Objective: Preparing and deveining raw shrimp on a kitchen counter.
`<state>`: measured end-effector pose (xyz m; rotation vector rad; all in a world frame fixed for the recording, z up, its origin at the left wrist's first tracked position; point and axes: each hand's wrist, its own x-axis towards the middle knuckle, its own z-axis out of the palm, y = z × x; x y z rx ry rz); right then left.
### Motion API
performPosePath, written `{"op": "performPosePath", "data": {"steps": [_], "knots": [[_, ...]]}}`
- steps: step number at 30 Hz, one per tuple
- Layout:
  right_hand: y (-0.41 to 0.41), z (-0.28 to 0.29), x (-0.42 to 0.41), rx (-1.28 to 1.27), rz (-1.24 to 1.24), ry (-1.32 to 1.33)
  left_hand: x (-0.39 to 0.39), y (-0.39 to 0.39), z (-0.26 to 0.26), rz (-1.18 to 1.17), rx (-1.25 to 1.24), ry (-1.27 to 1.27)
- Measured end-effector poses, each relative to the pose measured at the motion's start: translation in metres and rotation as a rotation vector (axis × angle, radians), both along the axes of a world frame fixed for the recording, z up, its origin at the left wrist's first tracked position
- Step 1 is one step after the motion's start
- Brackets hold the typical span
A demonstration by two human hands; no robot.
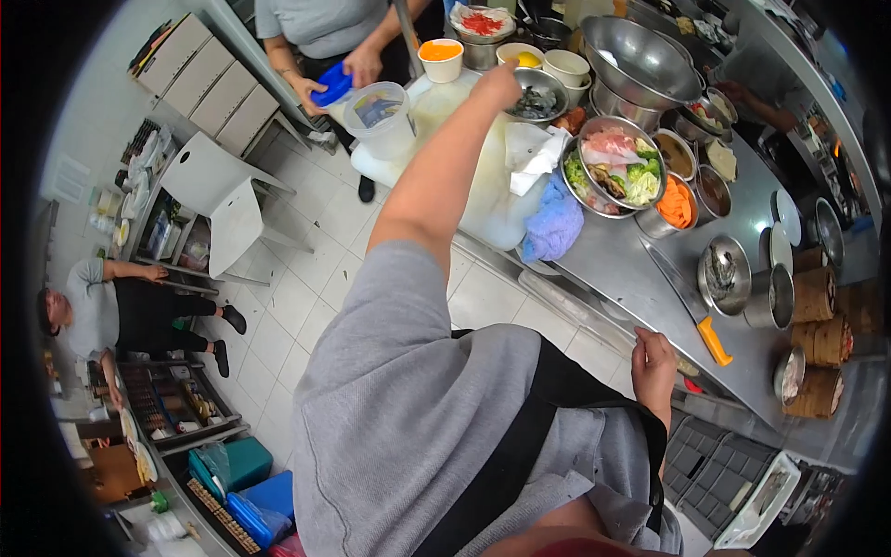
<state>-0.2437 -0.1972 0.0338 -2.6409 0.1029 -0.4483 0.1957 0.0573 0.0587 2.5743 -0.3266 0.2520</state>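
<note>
My left hand [498, 88] reaches across the worktop, its fingertips at a white tub [510, 51] with something yellow [527, 59] in it. Whether the fingers grip anything is hidden. Just beside the hand, a metal bowl [537, 96] holds what look like grey raw prawns. Under my forearm lies a white cutting board [480, 174] with white paper [534, 154] and a blue cloth [552, 221] on it. My right hand [654, 358] is at the counter's front edge, fingers curled together, with nothing visible in them. A knife with a yellow handle [714, 341] lies near it.
Metal bowls of meat and vegetables [619, 167], sliced carrots [675, 202] and bamboo steamers [814, 292] crowd the metal counter [612, 257]. Across the board, a person holds a blue lid [333, 85] near a clear plastic bucket [381, 122]. Another person [97, 306] stands at the left. A white chair [223, 202] is behind.
</note>
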Motion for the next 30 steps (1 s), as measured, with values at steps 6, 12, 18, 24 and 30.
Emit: {"op": "performPosePath", "data": {"steps": [6,12,18,24,30], "knots": [[-0.029,-0.006,-0.008,-0.182,-0.078,-0.025,0.083,-0.006,0.020,-0.064,0.612,-0.113],[-0.109,-0.016,-0.008,-0.238,-0.343,-0.118,-0.068,-0.116,0.080,-0.442,-0.455,-0.517],[-0.161,-0.066,-0.006,-0.298,-0.416,-0.084,-0.203,-0.264,0.023,-0.974,-0.172,0.023],[-0.153,-0.069,-0.007,-0.201,-0.262,-0.056,-0.231,-0.372,-0.029,-0.949,0.294,-0.127],[-0.145,-0.053,-0.032,-0.169,-0.222,-0.017,-0.221,-0.426,-0.047,-0.823,0.770,-0.074]]}}
